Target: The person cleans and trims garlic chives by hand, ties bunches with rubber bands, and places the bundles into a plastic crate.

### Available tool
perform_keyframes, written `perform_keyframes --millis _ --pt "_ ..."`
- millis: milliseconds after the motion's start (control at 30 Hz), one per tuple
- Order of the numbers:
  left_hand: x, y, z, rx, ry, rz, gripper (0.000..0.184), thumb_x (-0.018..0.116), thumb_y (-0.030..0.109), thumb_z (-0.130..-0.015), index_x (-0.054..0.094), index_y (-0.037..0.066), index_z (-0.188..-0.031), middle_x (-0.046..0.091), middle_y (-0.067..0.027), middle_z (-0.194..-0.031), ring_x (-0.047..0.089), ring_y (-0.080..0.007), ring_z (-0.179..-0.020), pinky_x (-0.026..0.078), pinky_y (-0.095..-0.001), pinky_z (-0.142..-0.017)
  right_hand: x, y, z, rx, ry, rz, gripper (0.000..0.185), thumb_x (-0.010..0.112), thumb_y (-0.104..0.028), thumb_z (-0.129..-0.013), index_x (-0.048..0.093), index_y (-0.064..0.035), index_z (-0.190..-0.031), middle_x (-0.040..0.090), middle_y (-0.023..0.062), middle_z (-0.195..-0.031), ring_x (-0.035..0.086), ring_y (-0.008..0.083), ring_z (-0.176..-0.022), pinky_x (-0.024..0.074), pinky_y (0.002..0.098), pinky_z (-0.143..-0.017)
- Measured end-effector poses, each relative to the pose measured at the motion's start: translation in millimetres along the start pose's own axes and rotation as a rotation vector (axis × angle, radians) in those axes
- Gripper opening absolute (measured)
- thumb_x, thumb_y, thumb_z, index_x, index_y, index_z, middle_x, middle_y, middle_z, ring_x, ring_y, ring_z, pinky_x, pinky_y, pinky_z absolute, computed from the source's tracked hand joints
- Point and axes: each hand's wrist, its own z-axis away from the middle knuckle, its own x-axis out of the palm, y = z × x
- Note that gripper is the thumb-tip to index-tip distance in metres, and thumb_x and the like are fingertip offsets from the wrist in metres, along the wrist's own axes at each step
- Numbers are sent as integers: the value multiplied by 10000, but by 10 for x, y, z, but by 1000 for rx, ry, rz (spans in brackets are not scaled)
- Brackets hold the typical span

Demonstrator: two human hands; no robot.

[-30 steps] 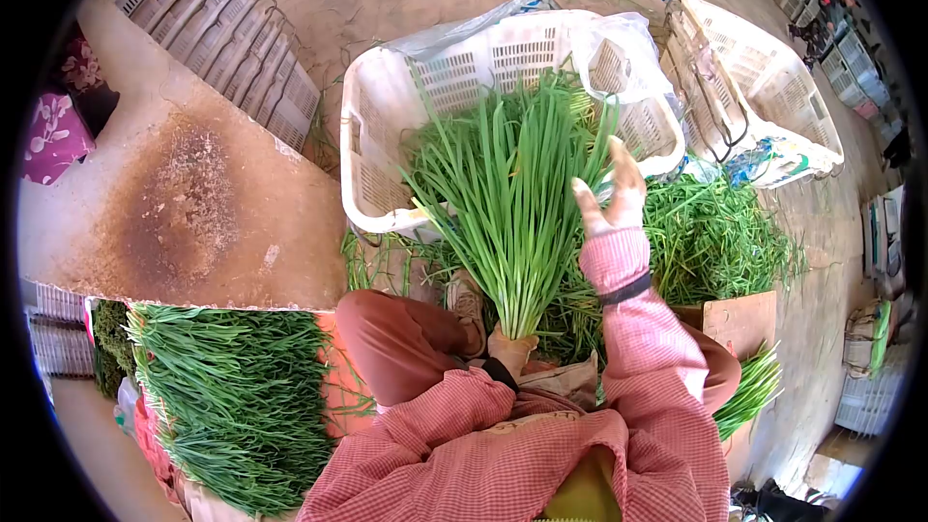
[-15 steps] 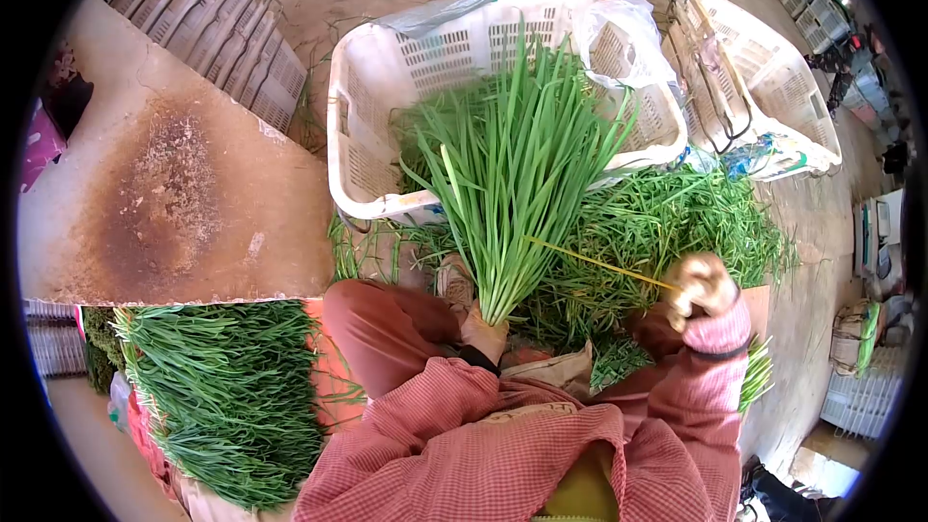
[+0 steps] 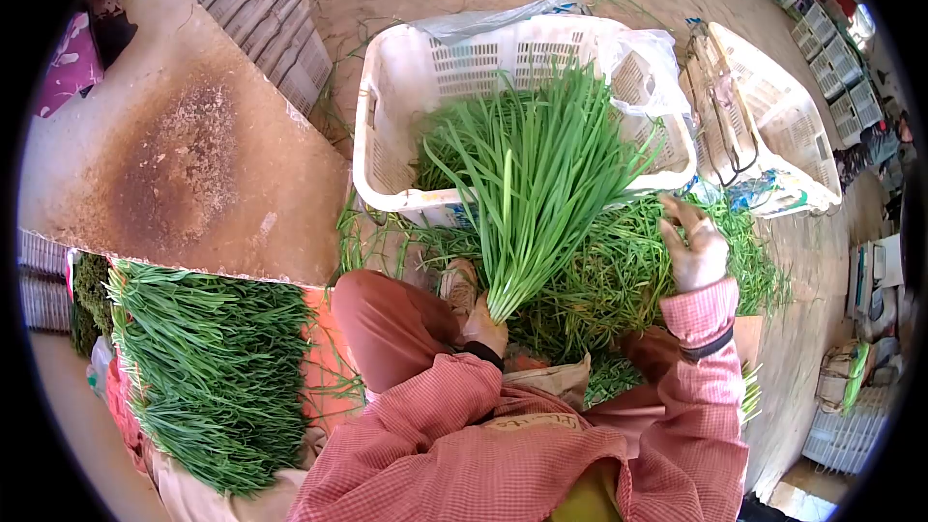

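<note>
My left hand [image 3: 486, 329] is wrapped round the pale stem ends of a bunch of garlic chives [image 3: 541, 169]. The long green leaves fan upward from the fist, their tips reaching over the front rim of a white plastic basket [image 3: 387, 201]. One paler leaf stands out along the bunch's left side. To the right, my right hand [image 3: 698, 249] is raised over the loose green leaves [image 3: 628, 275] on the floor, its fingers apart and nothing visible in them. Inside the basket, more green leaves lie behind the bunch.
A stained board [image 3: 193, 164] juts in from the left. Below it lies a thick pile of chives [image 3: 217, 377] on orange-red sheeting. Stacked crates [image 3: 266, 14] stand at upper left, and another white basket [image 3: 773, 97] leans at the right. A clear plastic bag [image 3: 646, 63] hangs over the basket's corner.
The thin yellow leaf my right hand was pulling from the bunch is no longer visible, and that hand has opened and moved up. My left hand still holds the bunch. The camera view has shifted.
</note>
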Motion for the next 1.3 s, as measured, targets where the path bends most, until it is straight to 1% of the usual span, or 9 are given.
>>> perform_keyframes --millis 100,233,433,567,700,833,967,1200,1300 --pt "-196 280 12 -61 -44 -44 529 546 73 -709 407 103 -1219 560 -165 -1014 540 -342 -905 443 -374 -768 274 -522 -687 -390 72 -81 225 594 -194 -791 614 -147 -1010 627 27 -854 559 136 -565 498 255 -498" --pt "-239 263 3 -107 -126 -119 569 562 96 -730 371 118 -1265 505 -179 -1078 507 -345 -959 427 -389 -809 826 -1083 -1479 -610 -355 486 329 586 -247 -786 571 -159 -1103 395 22 -1313 327 217 -1228 294 385 -1014" --pt "-160 143 -36 -19 -57 -70 615 578 64 -695 367 127 -1269 511 -189 -1046 513 -356 -938 424 -396 -807 1804 -1302 -1733 -550 -1044 978 505 564 -277 -792 410 -225 -1271 109 3 -1442 27 232 -1333 114 450 -1065" --pt "-285 195 -66 -47 -83 -136 625 567 51 -684 366 135 -1271 522 -189 -1009 531 -356 -896 439 -405 -770 1485 -1130 -1825 -169 -793 428 424 590 -161 -762 504 -149 -1177 346 65 -1338 293 201 -1249 251 336 -1041" --pt "-310 268 -37 -50 -119 -179 627 569 67 -683 364 142 -1272 531 -188 -983 541 -358 -865 444 -411 -751 238 23 -1924 95 243 -958 180 532 -211 -847 581 -65 -941 623 49 -891 572 144 -765 439 251 -707" --pt "-284 247 -28 -26 -96 -168 604 544 45 -688 373 117 -1263 542 -192 -965 540 -360 -866 443 -408 -752 -513 62 -795 -16 -342 -1481 476 557 -175 -828 375 2 -1231 511 -1 -786 383 22 -480 318 124 -369" --pt "-354 359 -1 -57 -118 -168 596 532 38 -688 379 111 -1260 536 -201 -977 533 -366 -874 442 -406 -747 588 -764 -399 243 -423 -431 497 659 -228 -751 477 -114 -1200 591 74 -955 544 124 -719 474 192 -622" --pt "-430 253 -105 -25 -254 121 432 609 54 -658 509 49 -1078 618 -118 -854 587 -281 -760 466 -311 -669 191 -408 -115 354 -785 -2487 97 490 -112 -839 529 -45 -898 471 -30 -579 438 61 -450 395 209 -378" --pt "-456 202 -156 -199 -395 362 413 616 -155 -616 548 3 -991 607 -118 -752 568 -169 -531 439 -273 -437 -531 326 312 187 -346 -2170 127 496 -125 -842 506 -51 -944 477 -8 -612 404 61 -423 366 185 -353"
